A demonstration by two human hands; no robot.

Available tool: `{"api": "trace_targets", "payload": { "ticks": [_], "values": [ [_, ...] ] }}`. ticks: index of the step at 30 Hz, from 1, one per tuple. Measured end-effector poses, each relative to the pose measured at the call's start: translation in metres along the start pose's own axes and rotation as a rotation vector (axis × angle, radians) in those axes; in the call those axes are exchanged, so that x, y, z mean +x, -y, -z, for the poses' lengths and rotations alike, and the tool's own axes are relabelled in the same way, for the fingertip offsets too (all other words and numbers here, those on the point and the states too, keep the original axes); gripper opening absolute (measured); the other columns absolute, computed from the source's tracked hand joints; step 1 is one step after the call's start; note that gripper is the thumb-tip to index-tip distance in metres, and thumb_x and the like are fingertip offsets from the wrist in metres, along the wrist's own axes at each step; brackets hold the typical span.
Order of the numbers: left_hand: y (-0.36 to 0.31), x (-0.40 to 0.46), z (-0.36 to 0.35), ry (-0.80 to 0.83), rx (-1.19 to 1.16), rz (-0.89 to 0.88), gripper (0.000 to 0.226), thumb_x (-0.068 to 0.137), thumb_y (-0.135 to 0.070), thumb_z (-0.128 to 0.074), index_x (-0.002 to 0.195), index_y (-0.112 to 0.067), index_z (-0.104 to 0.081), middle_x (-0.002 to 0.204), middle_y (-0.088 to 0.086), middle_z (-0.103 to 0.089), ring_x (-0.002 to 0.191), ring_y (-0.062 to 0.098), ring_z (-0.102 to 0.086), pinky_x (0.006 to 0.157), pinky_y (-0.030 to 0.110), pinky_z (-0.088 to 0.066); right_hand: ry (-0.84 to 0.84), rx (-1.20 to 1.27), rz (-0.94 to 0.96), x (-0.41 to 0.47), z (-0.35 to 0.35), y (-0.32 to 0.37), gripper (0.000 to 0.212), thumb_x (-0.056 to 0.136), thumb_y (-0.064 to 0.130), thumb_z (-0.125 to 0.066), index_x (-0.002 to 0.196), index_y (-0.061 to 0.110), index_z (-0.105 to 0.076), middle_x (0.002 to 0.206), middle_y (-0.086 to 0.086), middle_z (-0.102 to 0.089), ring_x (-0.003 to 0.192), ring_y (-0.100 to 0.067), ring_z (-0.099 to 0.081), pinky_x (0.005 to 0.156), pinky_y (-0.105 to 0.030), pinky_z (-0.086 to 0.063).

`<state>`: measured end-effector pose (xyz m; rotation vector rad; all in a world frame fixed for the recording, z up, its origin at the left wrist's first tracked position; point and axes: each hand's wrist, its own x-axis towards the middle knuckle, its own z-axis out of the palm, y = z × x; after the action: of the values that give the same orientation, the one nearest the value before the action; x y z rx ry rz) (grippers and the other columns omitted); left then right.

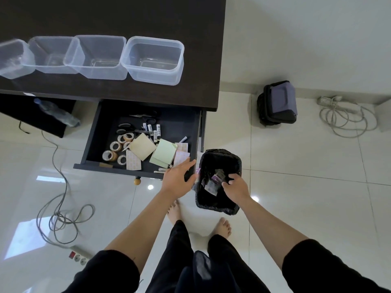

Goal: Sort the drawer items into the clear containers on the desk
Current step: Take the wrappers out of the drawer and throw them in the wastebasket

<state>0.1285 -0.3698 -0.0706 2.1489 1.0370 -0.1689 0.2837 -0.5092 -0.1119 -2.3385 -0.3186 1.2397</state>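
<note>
An open dark drawer [93, 149] holds several tape rolls [115, 146], scissors [146, 117], markers [153, 130], notepads [163, 153] and sticker sheets [133, 163]. Several clear containers [153, 60] stand in a row on the dark desk [190, 22], all with nothing in them. My left hand [176, 178] reaches over the drawer's front right corner, fingers spread, holding nothing. My right hand [236, 188] hovers over a black-lined waste bin [218, 185], fingers curled, just above scraps of paper [213, 183] lying in the bin.
A dark bag [278, 103] and a coiled white cable [344, 117] lie on the tiled floor at right. A grey cable [61, 216] and a power strip [79, 258] lie at left. A water bottle [57, 113] sits under the desk. My bare feet [222, 227] stand near the bin.
</note>
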Motion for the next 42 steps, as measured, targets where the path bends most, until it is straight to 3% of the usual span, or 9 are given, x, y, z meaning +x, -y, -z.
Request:
{"api": "trace_targets", "payload": {
  "ticks": [4, 9, 15, 18, 21, 27, 32, 38, 42],
  "values": [
    [0.0, 0.0, 0.0, 0.017, -0.001, -0.002, 0.051, 0.091, -0.045, -0.052, 0.14, -0.036, -0.04, 0.152, -0.013, -0.033, 0.126, 0.011, -0.051, 0.105, 0.042, -0.041, 0.019, -0.005, 0.013, -0.006, -0.002, -0.005, 0.044, 0.09, 0.021, -0.055, 0.133, 0.014, -0.047, 0.126, -0.008, -0.057, 0.111, -0.024, -0.056, 0.091, -0.029, -0.044],
    [-0.002, -0.001, -0.001, -0.023, 0.002, -0.006, 0.05, 0.091, -0.044, -0.053, 0.139, -0.033, -0.043, 0.15, -0.01, -0.037, 0.122, 0.011, -0.054, 0.103, 0.036, -0.041, 0.046, -0.034, 0.019, -0.009, -0.005, -0.014, 0.045, 0.091, 0.022, -0.054, 0.135, 0.014, -0.046, 0.124, -0.007, -0.057, 0.101, -0.02, -0.056, 0.085, -0.026, -0.044],
    [-0.003, -0.002, -0.002, -0.033, 0.019, -0.007, 0.051, 0.091, -0.046, -0.052, 0.139, -0.032, -0.043, 0.15, -0.008, -0.038, 0.123, 0.014, -0.054, 0.107, 0.042, -0.038, 0.068, -0.042, 0.026, -0.011, -0.007, -0.02, 0.045, 0.092, 0.021, -0.052, 0.136, 0.014, -0.045, 0.126, -0.007, -0.057, 0.111, -0.022, -0.055, 0.088, -0.026, -0.042],
    [-0.001, -0.006, -0.005, -0.092, 0.068, -0.017, 0.051, 0.091, -0.046, -0.052, 0.138, -0.027, -0.047, 0.148, -0.003, -0.042, 0.128, 0.019, -0.049, 0.111, 0.039, -0.03, 0.073, -0.067, 0.047, -0.009, -0.01, -0.023, 0.045, 0.092, 0.021, -0.053, 0.136, 0.014, -0.045, 0.13, -0.007, -0.057, 0.117, -0.024, -0.054, 0.093, -0.029, -0.043],
    [0.009, -0.017, -0.01, -0.217, 0.16, 0.001, 0.049, 0.092, -0.047, -0.051, 0.134, -0.023, -0.051, 0.147, 0.001, -0.044, 0.135, 0.024, -0.039, 0.115, 0.041, -0.018, 0.09, -0.101, 0.08, -0.01, -0.02, -0.025, 0.043, 0.093, 0.018, -0.052, 0.134, 0.013, -0.046, 0.132, -0.008, -0.056, 0.118, -0.024, -0.054, 0.088, -0.024, -0.042],
    [0.05, -0.046, -0.006, -0.352, 0.174, 0.069, 0.045, 0.092, -0.038, -0.053, 0.135, -0.026, -0.049, 0.154, 0.003, -0.031, 0.146, 0.025, -0.019, 0.117, 0.052, -0.01, 0.064, -0.118, 0.115, -0.025, -0.053, -0.023, 0.035, 0.091, 0.02, -0.052, 0.126, 0.012, -0.053, 0.12, -0.01, -0.063, 0.106, -0.026, -0.06, 0.088, -0.034, -0.051],
    [0.083, -0.067, 0.01, -0.293, 0.196, 0.023, 0.052, 0.096, -0.037, -0.045, 0.146, -0.03, -0.031, 0.16, -0.003, -0.012, 0.149, 0.018, -0.003, 0.117, 0.052, -0.005, 0.017, -0.048, 0.113, -0.047, -0.098, -0.019, 0.043, 0.092, 0.022, -0.053, 0.134, 0.012, -0.047, 0.128, -0.009, -0.058, 0.114, -0.024, -0.056, 0.082, -0.023, -0.042],
    [0.125, -0.079, 0.031, -0.246, 0.248, -0.009, 0.057, 0.096, -0.042, -0.041, 0.148, -0.033, -0.021, 0.161, -0.003, -0.005, 0.148, 0.018, 0.002, 0.116, 0.056, -0.004, -0.034, 0.053, 0.11, -0.071, -0.167, -0.011, 0.043, 0.089, 0.019, -0.052, 0.131, 0.012, -0.049, 0.114, -0.005, -0.059, 0.104, -0.022, -0.058, 0.084, -0.028, -0.045],
    [0.159, -0.081, 0.036, -0.286, 0.293, -0.007, 0.061, 0.095, -0.043, -0.041, 0.149, -0.031, -0.016, 0.161, 0.002, 0.002, 0.148, 0.024, 0.003, 0.114, 0.059, -0.005, -0.061, 0.053, 0.122, -0.075, -0.212, -0.01, 0.042, 0.091, 0.021, -0.054, 0.132, 0.015, -0.048, 0.128, -0.005, -0.057, 0.116, -0.022, -0.056, 0.09, -0.026, -0.042]
  ]
}}
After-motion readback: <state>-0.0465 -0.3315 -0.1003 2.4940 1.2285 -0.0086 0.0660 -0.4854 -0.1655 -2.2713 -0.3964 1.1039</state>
